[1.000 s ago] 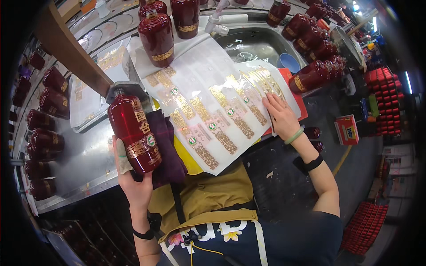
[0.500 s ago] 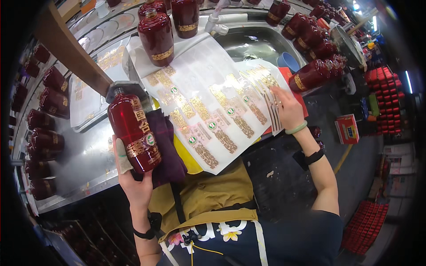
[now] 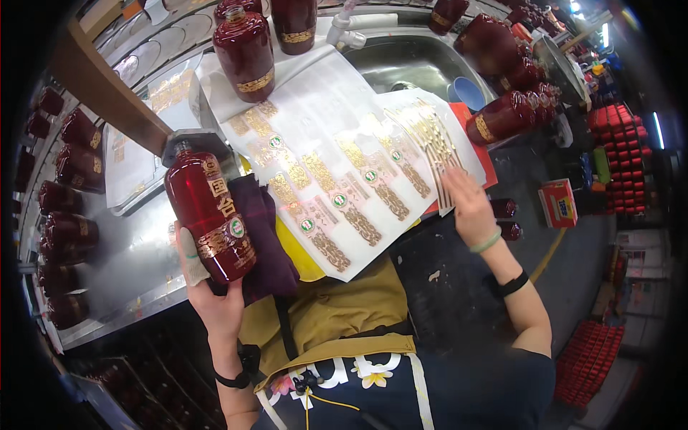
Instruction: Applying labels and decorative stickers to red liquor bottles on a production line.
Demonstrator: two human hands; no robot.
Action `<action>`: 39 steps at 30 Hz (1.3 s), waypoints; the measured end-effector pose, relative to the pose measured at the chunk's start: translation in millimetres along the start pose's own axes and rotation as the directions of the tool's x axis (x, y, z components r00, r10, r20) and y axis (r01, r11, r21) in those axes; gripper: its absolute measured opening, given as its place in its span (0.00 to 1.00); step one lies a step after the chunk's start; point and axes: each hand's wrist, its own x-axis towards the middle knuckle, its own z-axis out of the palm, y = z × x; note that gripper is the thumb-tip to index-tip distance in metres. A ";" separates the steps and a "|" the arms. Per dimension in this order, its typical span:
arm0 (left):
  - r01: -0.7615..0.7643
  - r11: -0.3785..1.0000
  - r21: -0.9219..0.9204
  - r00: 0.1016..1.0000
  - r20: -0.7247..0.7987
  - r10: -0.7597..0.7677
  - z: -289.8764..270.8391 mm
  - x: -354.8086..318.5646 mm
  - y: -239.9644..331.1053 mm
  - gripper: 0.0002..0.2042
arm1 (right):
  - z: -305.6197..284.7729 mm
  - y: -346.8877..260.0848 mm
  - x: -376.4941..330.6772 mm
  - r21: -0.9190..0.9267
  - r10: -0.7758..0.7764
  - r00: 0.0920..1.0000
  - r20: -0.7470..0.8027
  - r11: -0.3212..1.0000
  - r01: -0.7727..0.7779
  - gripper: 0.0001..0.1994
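A dark red glass bottle [image 3: 208, 208] with gold decals and a small green-and-white round emblem leans tilted at the left. My left hand [image 3: 213, 297], with a pale finger cover, is closed around its lower end. The bottle's neck meets a dark metal block [image 3: 195, 143] at the foot of a wooden post. At the right, my right hand [image 3: 473, 211] has its fingers stretched out over the lower ends of several narrow gold strips [image 3: 433, 143]; no grip on them shows. Between the hands lies a white sheet [image 3: 315, 122] bearing gold decals [image 3: 340, 204].
A purple cloth [image 3: 261, 247] lies beside the held bottle. Behind the sheet are a standing red bottle [image 3: 245, 57], a tap [image 3: 345, 32] and a steel sink [image 3: 383, 68] with a blue cup [image 3: 466, 93]. More red bottles [image 3: 494, 118] lie at the right and line the left edge.
My right hand has drawn back toward me and slightly right along the gold strips. The bottle in my left hand appears slightly farther left, as do its surroundings.
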 end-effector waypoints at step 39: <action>0.012 1.000 -0.021 1.000 -0.011 -0.012 -0.9 -0.7 0.6 0.47 | 39.0 130.8 222.7 -0.234 0.680 0.534 0.503 0.702 -0.673 0.31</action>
